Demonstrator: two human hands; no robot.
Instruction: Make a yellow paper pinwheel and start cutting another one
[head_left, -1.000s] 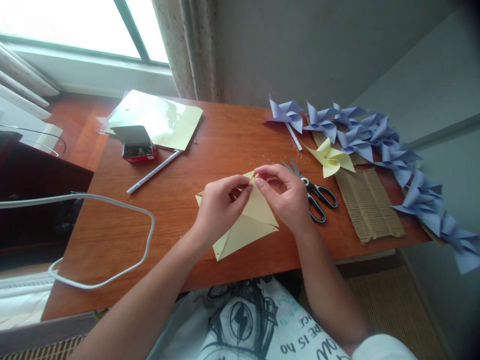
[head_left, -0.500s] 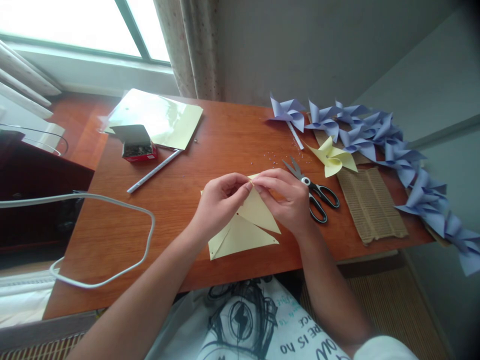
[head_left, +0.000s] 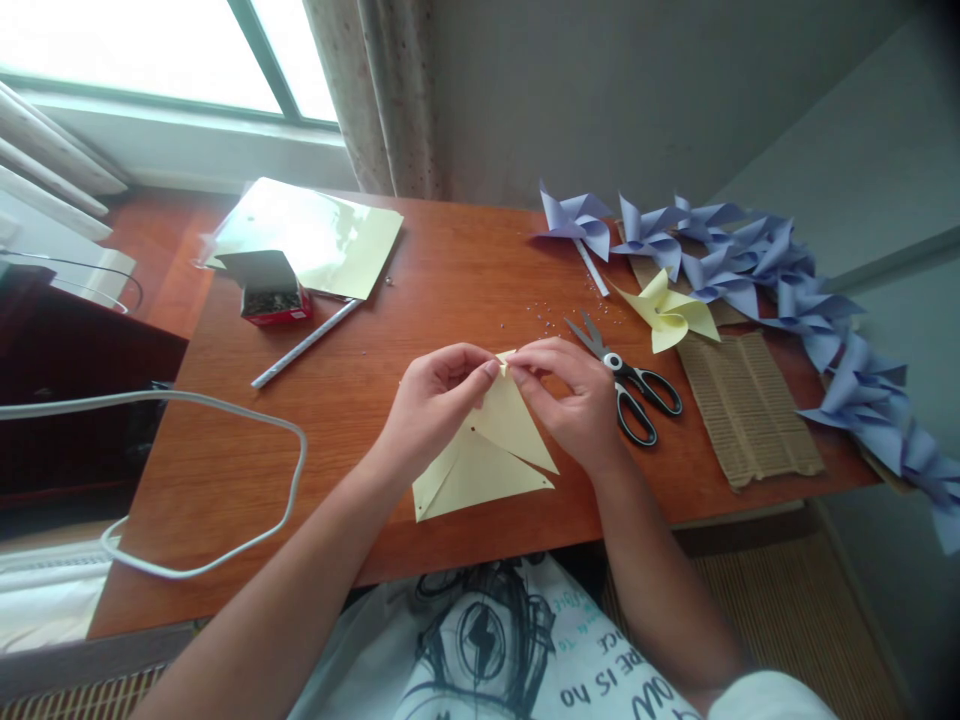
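Note:
A yellow paper square [head_left: 487, 470], slit from its corners and dotted with small holes, lies near the table's front edge. At its far corner, my left hand [head_left: 442, 395] pinches the paper between thumb and fingers. My right hand [head_left: 574, 395] pinches the same corner from the other side, the fingertips of both hands almost meeting. Whether a small part sits between the fingertips is hidden. Just right of my right hand lie scissors [head_left: 626, 385] with black and white handles, blades apart.
Several purple paper pinwheels [head_left: 720, 275] and one yellow pinwheel [head_left: 667, 312] lie at the right, by corrugated cardboard [head_left: 750, 410]. At the left are a small open red box [head_left: 275, 305], a rolled paper stick [head_left: 307, 343], yellow sheets [head_left: 375, 250] and a white cable [head_left: 304, 450].
My hands keep pinching the paper's far corner, with only a slight shift of the fingertips. The view has moved very slightly.

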